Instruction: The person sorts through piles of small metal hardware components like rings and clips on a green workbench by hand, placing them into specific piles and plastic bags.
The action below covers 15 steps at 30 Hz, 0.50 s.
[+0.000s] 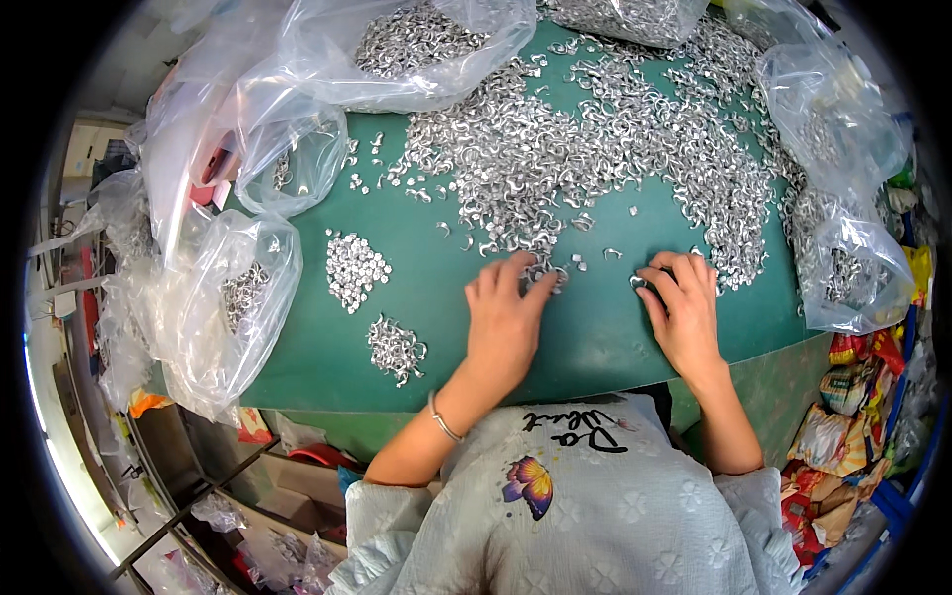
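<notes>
A large heap of small curved silver metal pieces [531, 169] spreads over the green tabletop [595, 342]. At its near edge, my left hand [501, 327] has its fingers curled and its thumb closed around a few of these pieces. My right hand [686, 317] is over the table further right, thumb and forefinger pinching a small curved piece [637, 282]. Between the hands lie a few loose pieces [613, 254]. To the left are two small sorted piles: compact blocky bits [357, 271] and, nearer me, curved pieces [396, 349].
Clear plastic bags with metal pieces stand along the left [268, 327], at the back [506, 40] and at the right edge [858, 283]. Colourful packages [843, 426] are stacked beyond the table's right side. Below left are boxes [307, 486] and a metal frame.
</notes>
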### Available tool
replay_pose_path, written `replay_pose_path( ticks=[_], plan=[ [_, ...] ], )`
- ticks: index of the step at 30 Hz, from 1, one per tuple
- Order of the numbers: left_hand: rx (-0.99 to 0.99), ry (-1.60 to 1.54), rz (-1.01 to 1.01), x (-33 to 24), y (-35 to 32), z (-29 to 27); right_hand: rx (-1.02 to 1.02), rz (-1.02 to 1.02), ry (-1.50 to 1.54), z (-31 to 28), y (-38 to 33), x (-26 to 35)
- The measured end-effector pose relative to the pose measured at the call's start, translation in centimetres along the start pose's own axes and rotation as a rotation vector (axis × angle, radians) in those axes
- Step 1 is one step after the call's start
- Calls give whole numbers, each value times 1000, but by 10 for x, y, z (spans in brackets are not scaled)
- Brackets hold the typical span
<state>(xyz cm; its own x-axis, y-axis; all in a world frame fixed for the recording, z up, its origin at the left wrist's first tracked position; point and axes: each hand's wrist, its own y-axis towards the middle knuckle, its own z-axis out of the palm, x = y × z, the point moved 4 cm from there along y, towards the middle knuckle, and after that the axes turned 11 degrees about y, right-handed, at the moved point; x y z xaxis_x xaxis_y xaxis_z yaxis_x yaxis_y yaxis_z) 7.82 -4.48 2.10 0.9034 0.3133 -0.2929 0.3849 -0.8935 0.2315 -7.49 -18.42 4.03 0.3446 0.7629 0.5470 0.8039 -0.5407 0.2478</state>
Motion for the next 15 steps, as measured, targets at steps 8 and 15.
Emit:
replay_pose_path(
  ticks=[8, 15],
  plan=[
    [-4, 3, -42, -7, 0, -3, 34, -139, 112, 29, 29, 31],
    [-156, -114, -219, 25, 0, -10, 246, -97, 366, 29, 8, 20]
  ],
)
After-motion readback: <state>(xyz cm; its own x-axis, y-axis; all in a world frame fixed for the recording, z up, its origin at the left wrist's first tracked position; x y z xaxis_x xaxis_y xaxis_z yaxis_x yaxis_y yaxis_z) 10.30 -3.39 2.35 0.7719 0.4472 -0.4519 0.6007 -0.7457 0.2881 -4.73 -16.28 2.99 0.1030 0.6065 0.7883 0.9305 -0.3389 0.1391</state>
